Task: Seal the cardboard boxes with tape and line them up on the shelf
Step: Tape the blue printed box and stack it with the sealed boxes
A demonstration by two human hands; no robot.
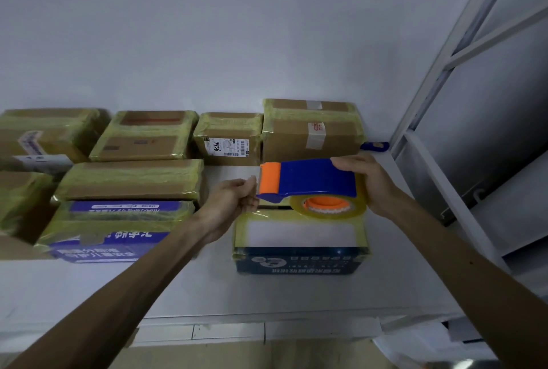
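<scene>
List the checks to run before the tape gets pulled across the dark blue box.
1. Right hand grips the tape dispenser: ok.
2. Tape roll has tape on it: ok.
3. Tape dispenser sits over the dark blue box: ok.
4. Left hand has its fingers at the dispenser's orange end: ok.
5. Tape end actually pinched: cannot tell, clear tape does not show.
6. Box's top seam closed: cannot tell, the dispenser covers it.
</scene>
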